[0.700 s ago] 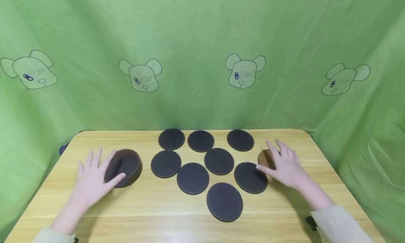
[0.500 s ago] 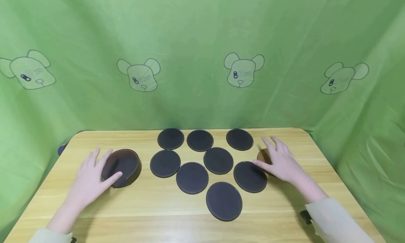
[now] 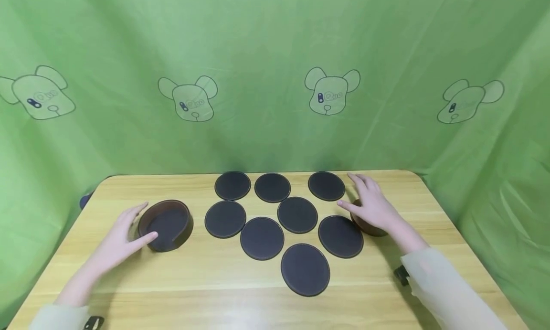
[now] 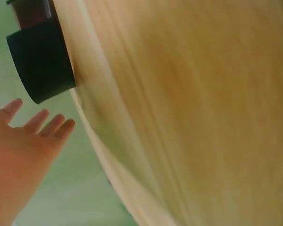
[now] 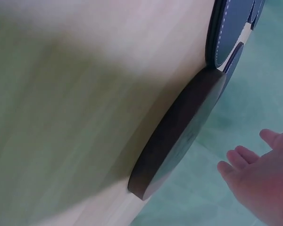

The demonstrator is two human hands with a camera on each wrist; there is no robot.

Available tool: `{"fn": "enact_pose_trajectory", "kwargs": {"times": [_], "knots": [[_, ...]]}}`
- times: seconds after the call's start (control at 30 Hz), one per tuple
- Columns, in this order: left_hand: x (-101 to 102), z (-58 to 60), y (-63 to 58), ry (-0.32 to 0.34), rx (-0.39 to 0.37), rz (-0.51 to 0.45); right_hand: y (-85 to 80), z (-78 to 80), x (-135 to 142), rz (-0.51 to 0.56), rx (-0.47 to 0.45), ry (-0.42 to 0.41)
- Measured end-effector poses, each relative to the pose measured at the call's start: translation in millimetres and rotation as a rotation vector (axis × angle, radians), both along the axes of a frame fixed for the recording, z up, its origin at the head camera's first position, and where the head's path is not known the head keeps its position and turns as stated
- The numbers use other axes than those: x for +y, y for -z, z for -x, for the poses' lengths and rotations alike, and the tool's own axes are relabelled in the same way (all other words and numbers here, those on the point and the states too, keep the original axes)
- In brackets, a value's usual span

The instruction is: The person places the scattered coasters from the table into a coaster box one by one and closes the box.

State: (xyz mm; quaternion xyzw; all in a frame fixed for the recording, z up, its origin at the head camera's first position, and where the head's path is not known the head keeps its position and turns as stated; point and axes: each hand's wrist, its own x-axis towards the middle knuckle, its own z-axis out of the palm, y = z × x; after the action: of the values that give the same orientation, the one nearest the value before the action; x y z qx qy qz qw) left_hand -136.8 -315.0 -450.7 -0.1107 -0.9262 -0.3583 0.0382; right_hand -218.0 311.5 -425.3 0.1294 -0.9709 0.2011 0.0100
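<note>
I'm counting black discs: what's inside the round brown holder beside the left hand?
Inside the round brown holder a flat dark surface shows, perhaps its bottom; anything beneath is covered.

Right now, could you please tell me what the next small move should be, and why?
Perhaps lower the right hand onto the rightmost back-row coaster: that hand holds nothing, and the coaster lies flat and uncovered close by.
</note>
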Motion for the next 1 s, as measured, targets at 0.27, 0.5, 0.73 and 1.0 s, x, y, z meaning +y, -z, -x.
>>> {"fn": "enact_pose_trajectory", "kwargs": {"times": [0.27, 0.5, 0.73, 1.0], "knots": [[-11.3, 4.7, 0.9, 0.01, -0.132, -0.163, 3.3, 18.3, -5.1, 0.068, 0.004, -0.005], [-20.7, 5.4, 6.3, 0.013, -0.209, -0.203, 5.3, 38.5, -13.6, 0.122, -0.001, -0.008], [-23.1, 6.6, 10.2, 0.021, -0.22, -0.202, 9.7, 54.8, -19.4, 0.192, -0.042, -0.002], [-21.6, 7.6, 11.9, 0.042, -0.267, -0.272, 17.8, 66.4, -16.2, 0.259, -0.134, 0.037]]}}
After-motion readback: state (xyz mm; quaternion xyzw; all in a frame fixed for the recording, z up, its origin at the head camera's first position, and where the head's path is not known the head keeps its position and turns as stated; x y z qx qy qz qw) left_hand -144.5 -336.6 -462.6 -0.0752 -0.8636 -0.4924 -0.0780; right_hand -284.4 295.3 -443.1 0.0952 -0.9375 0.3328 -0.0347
